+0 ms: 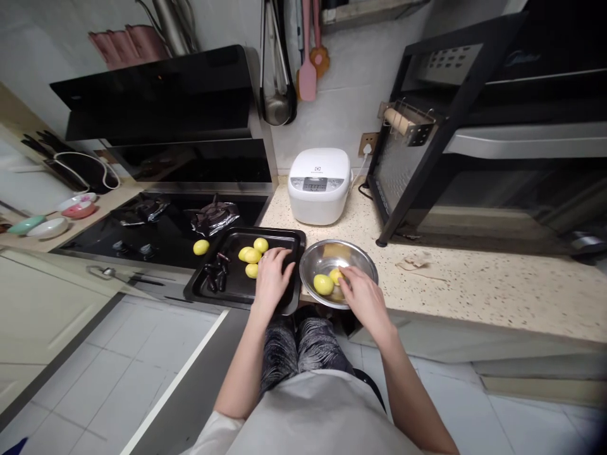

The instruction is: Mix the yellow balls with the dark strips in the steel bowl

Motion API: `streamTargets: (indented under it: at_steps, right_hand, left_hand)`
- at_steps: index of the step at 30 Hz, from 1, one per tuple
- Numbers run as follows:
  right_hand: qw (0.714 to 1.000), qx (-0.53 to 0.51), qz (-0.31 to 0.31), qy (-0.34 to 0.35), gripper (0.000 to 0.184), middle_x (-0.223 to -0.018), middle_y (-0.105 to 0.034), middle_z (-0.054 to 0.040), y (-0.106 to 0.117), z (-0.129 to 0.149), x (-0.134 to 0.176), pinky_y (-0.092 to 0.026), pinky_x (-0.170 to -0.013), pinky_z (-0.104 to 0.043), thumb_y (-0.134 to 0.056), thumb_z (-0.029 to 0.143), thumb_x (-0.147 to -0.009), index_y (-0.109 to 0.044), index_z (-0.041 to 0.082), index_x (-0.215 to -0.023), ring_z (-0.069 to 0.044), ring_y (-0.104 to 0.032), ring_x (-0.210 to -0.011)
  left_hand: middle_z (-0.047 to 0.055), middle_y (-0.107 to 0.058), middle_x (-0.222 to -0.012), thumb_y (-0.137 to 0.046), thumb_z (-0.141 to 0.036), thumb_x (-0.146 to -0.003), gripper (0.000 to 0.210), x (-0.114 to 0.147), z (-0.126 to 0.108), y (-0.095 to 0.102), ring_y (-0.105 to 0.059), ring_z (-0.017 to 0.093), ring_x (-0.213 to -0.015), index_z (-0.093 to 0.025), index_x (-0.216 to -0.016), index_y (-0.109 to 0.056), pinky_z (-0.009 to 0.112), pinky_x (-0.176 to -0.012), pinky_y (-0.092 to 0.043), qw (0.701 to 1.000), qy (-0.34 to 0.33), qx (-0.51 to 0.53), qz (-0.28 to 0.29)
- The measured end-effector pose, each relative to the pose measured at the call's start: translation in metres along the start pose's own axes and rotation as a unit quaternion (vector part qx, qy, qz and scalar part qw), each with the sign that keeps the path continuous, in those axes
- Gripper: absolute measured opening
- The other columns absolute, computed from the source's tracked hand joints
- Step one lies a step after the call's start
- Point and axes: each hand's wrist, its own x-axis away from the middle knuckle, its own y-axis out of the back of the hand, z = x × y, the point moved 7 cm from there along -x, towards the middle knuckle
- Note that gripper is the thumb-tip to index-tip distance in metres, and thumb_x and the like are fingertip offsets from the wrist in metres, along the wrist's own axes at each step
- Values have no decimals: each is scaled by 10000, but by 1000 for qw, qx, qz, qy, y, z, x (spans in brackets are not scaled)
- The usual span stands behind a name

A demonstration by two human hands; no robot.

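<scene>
Inside round shiny steel bowl point(363, 256), fingertips of right hand point(367, 300) meet smooth lemon point(335, 276); cannot tell whether gripped. Bigger oval lemon point(323, 284) just left of it. Over dark flat tray point(237, 297), left hand point(271, 278) loosely curved, thumb apart; glossy lemons point(253, 256) just left, slim dark pieces point(221, 280) farther left. Speckled counter point(474, 278) right of right hand.

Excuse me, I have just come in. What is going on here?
A person is handling yellow fruits. The right hand reaches into the metal bowl, fingertips at the smaller fruit, beside a larger one. The left hand is over the black tray, next to four visible fruits; whether it touches one is unclear. Some dark pieces lie in the tray too, and one more fruit sits on the stove.
</scene>
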Motion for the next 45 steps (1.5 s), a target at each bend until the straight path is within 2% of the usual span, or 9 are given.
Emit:
streamTargets:
  at_steps: [5,11,16,20,24,28,31,35,45]
  right_hand:
    - [1000,0,6,-11,331,-1189,-749,-115,0,0,0,-544,-850,-360,-448,238,-1033,-740,191,-1182,-267,-719,-1038]
    - [1000,-24,-9,-9,356,-1189,-751,-122,8,0,3,-558,-855,-373,-433,231,-1026,-742,185,-1197,-269,-719,-1035]
    - [999,-46,-26,-11,363,-1204,-747,-133,12,-3,7,-567,-890,-414,-425,232,-1024,-741,183,-1195,-285,-713,-1055]
    - [995,-81,-49,-2,353,-1187,-747,-141,17,-2,6,-560,-947,-450,-429,248,-1030,-742,178,-1178,-302,-698,-1093]
    - [984,-164,-72,15,318,-1173,-758,-127,24,7,3,-547,-1011,-439,-481,307,-1042,-738,192,-1191,-283,-692,-1136]
    - [967,-249,-46,17,391,-1315,-731,-112,21,18,-2,-549,-1042,-413,-596,390,-1007,-670,223,-1354,-255,-694,-1182]
    - [957,-288,-16,17,450,-1344,-721,-97,13,19,-10,-585,-958,-381,-669,403,-952,-645,240,-1371,-238,-715,-1117]
    - [963,-270,-25,6,402,-1257,-741,-106,9,6,-27,-596,-837,-363,-707,363,-901,-663,208,-1270,-222,-726,-938]
    - [995,-95,33,-17,378,-1148,-735,-109,-13,-12,-59,-516,-880,-376,-713,151,-840,-642,195,-1208,-247,-696,-981]
  left_hand:
    - [162,-675,-1326,-614,-54,-863,396,11,43,0,-630,355,-1226,-183,-1232,-677,518,-1017,-522,994,41,-99,24]
    - [156,-681,-1240,-552,-17,-828,429,12,45,-3,-613,338,-1178,-200,-1191,-689,494,-971,-521,988,41,-146,12]
    - [113,-649,-1200,-655,-64,-799,386,13,44,5,-603,302,-1118,-201,-1160,-673,490,-1011,-505,994,61,-83,-29]
    - [94,-652,-1177,-669,-161,-868,318,10,20,18,-616,271,-1112,-220,-1179,-650,429,-963,-539,996,31,57,-68]
    - [91,-657,-1221,-672,-205,-907,307,8,-28,22,-625,243,-1153,-231,-1210,-633,344,-897,-560,981,-36,179,-67]
    - [101,-656,-1247,-698,-186,-906,333,13,-70,8,-620,254,-1191,-232,-1229,-629,392,-1000,-543,968,-101,226,-45]
    - [101,-649,-1260,-680,-138,-904,367,18,-81,-5,-616,255,-1211,-234,-1255,-627,423,-1069,-518,964,-127,231,-32]
    - [116,-619,-1337,-646,-168,-961,368,22,-72,-6,-596,251,-1281,-233,-1322,-611,422,-1109,-504,969,-105,221,-42]
    - [104,-644,-1305,-580,-204,-1008,245,47,-18,17,-610,253,-1250,-239,-1231,-676,437,-1104,-499,987,-15,129,-97]
